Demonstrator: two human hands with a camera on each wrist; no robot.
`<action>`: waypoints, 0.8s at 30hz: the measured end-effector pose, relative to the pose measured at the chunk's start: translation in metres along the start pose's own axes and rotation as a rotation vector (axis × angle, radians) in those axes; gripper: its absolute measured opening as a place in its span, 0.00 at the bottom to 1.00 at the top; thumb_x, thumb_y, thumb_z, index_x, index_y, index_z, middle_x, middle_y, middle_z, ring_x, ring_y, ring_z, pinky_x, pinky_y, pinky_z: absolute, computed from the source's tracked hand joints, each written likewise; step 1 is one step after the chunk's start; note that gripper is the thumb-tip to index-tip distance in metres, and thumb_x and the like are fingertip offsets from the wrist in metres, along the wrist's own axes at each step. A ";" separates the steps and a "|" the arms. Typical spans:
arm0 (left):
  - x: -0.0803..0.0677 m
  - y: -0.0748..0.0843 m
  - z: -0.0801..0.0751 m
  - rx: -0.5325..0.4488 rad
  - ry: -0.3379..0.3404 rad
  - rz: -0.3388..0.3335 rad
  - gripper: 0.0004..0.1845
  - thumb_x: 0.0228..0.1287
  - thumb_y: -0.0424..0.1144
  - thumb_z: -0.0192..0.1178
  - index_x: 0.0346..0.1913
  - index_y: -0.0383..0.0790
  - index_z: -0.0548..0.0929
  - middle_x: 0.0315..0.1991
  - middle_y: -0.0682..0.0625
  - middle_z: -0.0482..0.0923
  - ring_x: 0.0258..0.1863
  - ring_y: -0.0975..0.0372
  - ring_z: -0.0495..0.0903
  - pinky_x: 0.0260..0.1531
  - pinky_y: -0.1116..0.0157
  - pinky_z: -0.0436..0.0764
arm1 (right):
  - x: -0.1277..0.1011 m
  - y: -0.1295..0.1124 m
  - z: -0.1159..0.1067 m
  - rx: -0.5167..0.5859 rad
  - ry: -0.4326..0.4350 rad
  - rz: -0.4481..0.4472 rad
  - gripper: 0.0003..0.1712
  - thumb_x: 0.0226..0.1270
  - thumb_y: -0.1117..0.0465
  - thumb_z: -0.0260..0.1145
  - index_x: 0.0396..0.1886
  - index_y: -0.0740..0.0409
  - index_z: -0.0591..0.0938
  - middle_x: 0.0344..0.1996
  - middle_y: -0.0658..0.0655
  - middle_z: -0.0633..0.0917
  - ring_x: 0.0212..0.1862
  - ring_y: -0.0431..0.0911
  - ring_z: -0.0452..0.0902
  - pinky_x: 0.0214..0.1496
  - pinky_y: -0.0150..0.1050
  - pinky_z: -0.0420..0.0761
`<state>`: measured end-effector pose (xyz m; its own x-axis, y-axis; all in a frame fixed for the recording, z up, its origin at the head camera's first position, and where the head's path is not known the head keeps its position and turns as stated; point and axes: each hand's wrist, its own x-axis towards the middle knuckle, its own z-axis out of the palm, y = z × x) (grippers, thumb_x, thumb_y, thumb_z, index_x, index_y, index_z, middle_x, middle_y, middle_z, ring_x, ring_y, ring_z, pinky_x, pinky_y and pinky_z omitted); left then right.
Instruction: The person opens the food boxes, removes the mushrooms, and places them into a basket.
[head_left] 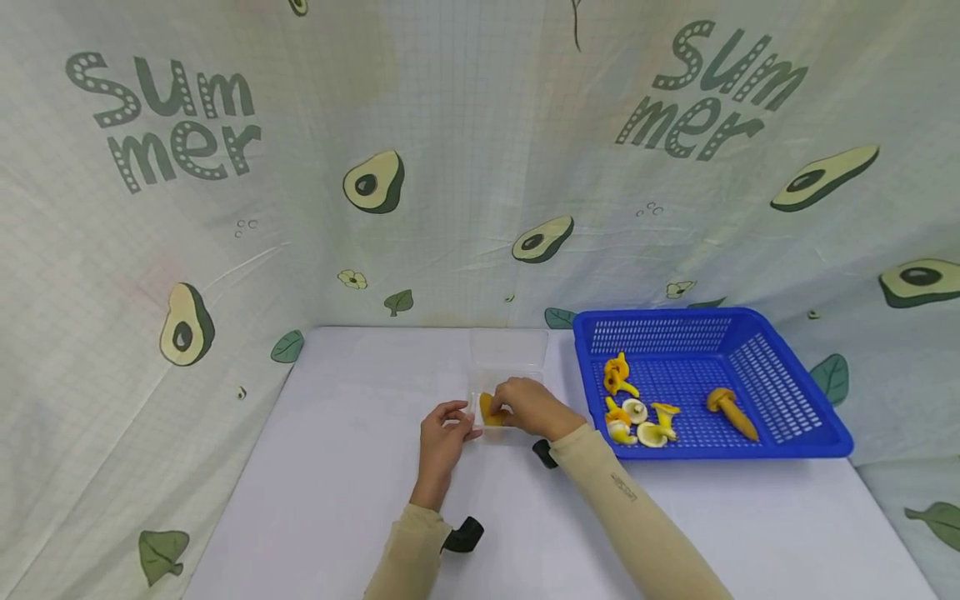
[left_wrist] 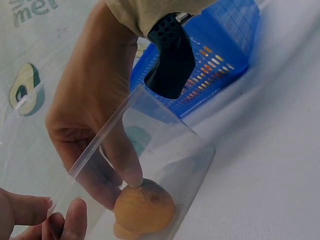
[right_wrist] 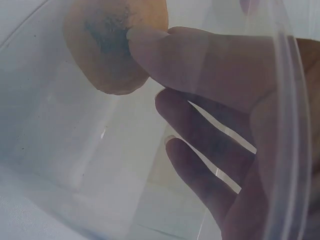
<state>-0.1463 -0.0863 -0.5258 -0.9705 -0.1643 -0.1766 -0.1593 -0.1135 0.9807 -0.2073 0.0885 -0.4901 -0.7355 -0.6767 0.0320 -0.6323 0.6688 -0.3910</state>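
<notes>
A clear plastic box stands on the white table with its clear lid raised at the far side. My left hand pinches the box's left wall between thumb and fingers. Reaching in over the right side, my right hand holds an orange-brown mushroom low inside the box. Its thumb presses on the cap, which has a dark patch, as the right wrist view shows through the clear wall. The other fingers of that hand lie spread behind the mushroom, partly hidden.
A blue plastic basket stands to the right of the box. In it lie a brown long-stemmed mushroom, yellow mushrooms and several pale-capped ones. A printed cloth hangs behind the table.
</notes>
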 end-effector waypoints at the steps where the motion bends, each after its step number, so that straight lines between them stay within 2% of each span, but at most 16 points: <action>1: -0.001 0.001 0.000 0.000 0.004 -0.004 0.17 0.70 0.21 0.63 0.59 0.19 0.78 0.39 0.45 0.74 0.29 0.64 0.77 0.37 0.65 0.92 | 0.000 0.000 0.000 0.004 -0.007 -0.005 0.10 0.57 0.72 0.81 0.39 0.61 0.94 0.36 0.55 0.92 0.42 0.51 0.86 0.53 0.46 0.89; 12: -0.001 0.001 0.000 -0.006 0.004 0.012 0.18 0.69 0.21 0.62 0.59 0.18 0.78 0.39 0.45 0.75 0.28 0.64 0.77 0.34 0.68 0.91 | 0.002 0.003 -0.002 0.089 -0.046 -0.012 0.06 0.61 0.72 0.78 0.37 0.62 0.93 0.35 0.55 0.91 0.40 0.48 0.85 0.52 0.45 0.90; 24: -0.001 -0.002 -0.001 0.003 -0.003 -0.002 0.18 0.68 0.21 0.61 0.59 0.18 0.77 0.39 0.46 0.74 0.29 0.63 0.76 0.35 0.66 0.92 | 0.000 0.007 0.001 0.051 -0.031 -0.005 0.05 0.61 0.69 0.80 0.33 0.57 0.91 0.30 0.49 0.87 0.35 0.42 0.77 0.46 0.38 0.86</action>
<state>-0.1452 -0.0871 -0.5273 -0.9706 -0.1614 -0.1786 -0.1621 -0.1105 0.9806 -0.2116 0.0924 -0.4941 -0.7237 -0.6901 0.0060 -0.6225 0.6491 -0.4371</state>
